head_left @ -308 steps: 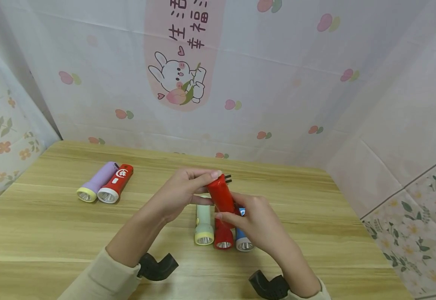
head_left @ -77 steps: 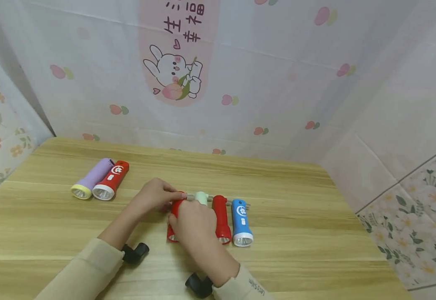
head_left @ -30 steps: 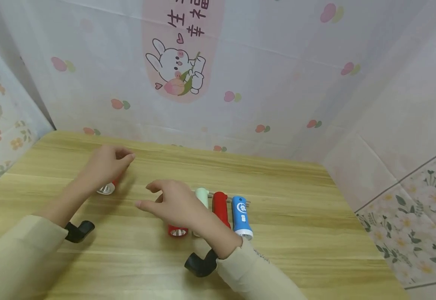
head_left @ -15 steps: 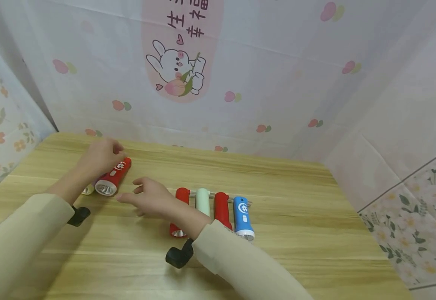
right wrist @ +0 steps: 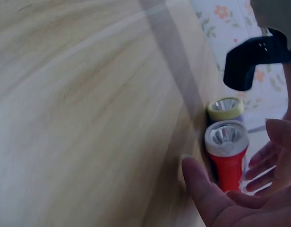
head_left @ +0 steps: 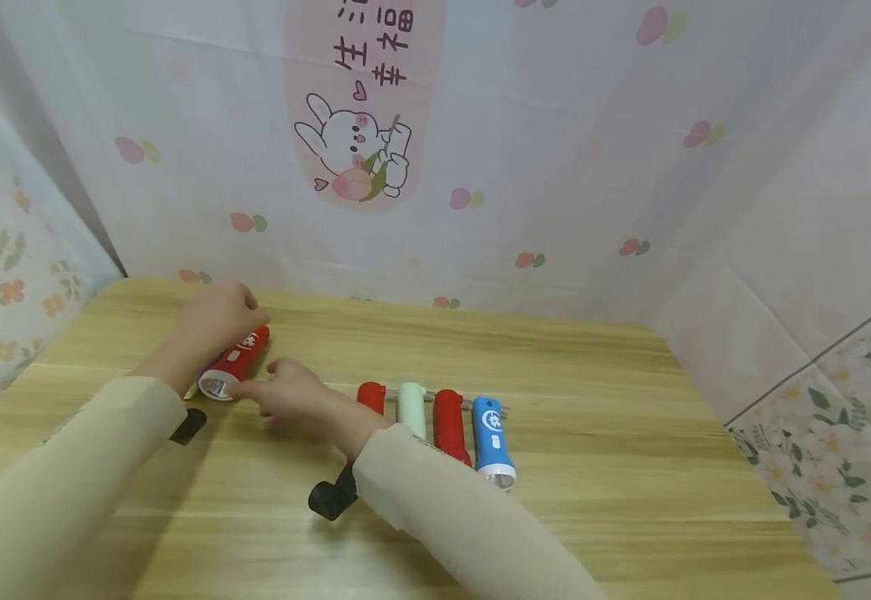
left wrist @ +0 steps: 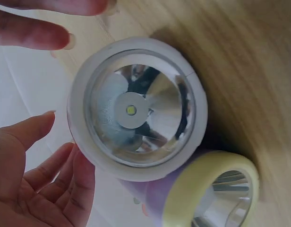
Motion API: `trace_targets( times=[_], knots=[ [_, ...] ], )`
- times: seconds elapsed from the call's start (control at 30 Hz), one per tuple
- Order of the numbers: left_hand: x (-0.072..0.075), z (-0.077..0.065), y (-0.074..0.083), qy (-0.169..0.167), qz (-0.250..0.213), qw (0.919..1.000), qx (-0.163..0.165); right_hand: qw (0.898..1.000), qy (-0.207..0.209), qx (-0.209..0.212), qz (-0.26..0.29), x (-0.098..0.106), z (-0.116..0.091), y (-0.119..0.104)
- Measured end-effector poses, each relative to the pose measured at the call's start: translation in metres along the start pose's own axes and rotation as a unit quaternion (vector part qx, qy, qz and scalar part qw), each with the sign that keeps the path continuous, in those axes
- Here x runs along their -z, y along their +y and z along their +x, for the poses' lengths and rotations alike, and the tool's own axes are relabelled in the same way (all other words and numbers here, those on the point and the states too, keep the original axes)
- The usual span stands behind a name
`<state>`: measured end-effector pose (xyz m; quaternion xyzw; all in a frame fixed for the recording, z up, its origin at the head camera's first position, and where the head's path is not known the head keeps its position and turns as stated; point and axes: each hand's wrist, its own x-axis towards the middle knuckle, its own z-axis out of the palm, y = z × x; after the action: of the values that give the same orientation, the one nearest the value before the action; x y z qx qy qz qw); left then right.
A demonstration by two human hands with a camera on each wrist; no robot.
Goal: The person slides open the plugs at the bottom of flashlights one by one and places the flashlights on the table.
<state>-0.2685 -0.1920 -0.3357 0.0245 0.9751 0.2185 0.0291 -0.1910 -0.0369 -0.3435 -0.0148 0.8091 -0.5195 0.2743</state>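
Note:
A red flashlight [head_left: 234, 362] with a white head lies at the table's left, against a purple flashlight [left wrist: 150, 194] with a yellow rim. In the head view the purple one is mostly covered. My left hand [head_left: 217, 317] hovers over the tail of the red flashlight, fingers loosely bent; the left wrist view has its thumb [left wrist: 39, 127] apart from the barrel. By the white head is my right hand [head_left: 288, 393], its thumb and fingers spread. The right wrist view puts the right thumb [right wrist: 197, 177] beside the red barrel, without a clear grip.
Right of my hands lies a row of flashlights: a red one [head_left: 371, 395], a pale green one [head_left: 411, 407], another red one [head_left: 448, 421] and a blue one [head_left: 491, 437]. Metal prongs [head_left: 505, 410] stick out near their tails. A patterned curtain [head_left: 540, 167] rises behind the table.
Earlier both hands handled a red flashlight, set down at the row's left end. Since then both have moved left to the red-and-white flashlight; the right hand has just drawn closer to its head.

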Motion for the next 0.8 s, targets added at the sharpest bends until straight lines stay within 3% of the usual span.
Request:
trace_targets(
  times=[0.17, 0.3, 0.53, 0.8],
  knots=[
    [-0.001, 0.001, 0.002, 0.005, 0.005, 0.9999, 0.01, 0.999, 0.048, -0.003, 0.01, -0.013, 0.005, 0.001],
    [-0.003, 0.002, 0.003, 0.004, 0.009, 0.9999, 0.012, 0.996, 0.087, 0.003, -0.022, -0.018, 0.01, -0.001],
    [-0.006, 0.001, 0.006, -0.007, 0.011, 0.9999, -0.005, 0.995, 0.091, 0.029, -0.015, -0.023, 0.016, -0.002],
    [-0.012, 0.002, 0.008, -0.063, -0.024, 0.9973, 0.03, 0.99, 0.14, 0.03, 0.013, -0.028, 0.021, -0.001]
  ],
)
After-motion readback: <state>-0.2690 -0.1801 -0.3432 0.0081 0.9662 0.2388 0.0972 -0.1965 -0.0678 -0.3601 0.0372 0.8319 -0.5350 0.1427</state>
